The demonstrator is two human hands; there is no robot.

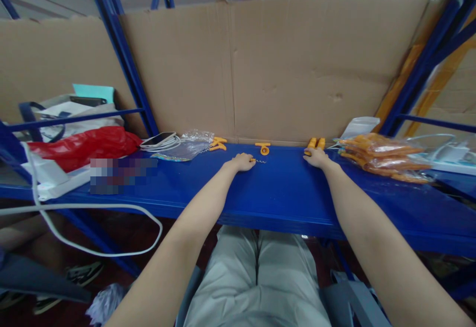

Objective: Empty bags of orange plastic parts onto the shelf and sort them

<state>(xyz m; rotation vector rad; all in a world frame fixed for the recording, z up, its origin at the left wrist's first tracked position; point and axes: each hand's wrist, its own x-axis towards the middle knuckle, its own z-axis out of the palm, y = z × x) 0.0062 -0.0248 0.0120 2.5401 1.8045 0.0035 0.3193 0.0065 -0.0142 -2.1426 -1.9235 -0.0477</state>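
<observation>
My left hand (243, 162) rests low over the blue tabletop, its fingers closed on a small corkscrew worm (261, 161). The metal spiral points right, with a bit of orange at its base. Farther right, my right hand (316, 158) is closed around a pair of upright orange handle-like pieces (316, 143); their lower ends are hidden by the fingers. Between the hands, nearer the cardboard, lies an orange part with a crossbar and a round ring (264, 149). Left of it are curved orange pieces (218, 143) beside a clear plastic bag (193, 146).
Bagged orange parts (386, 158) are stacked at the right. A phone with a white cable (161, 141), a red bag (92, 146) and a white power strip (70, 181) sit left. A cardboard wall (282, 69) stands behind the blue table (275, 198). A white cord loops in front.
</observation>
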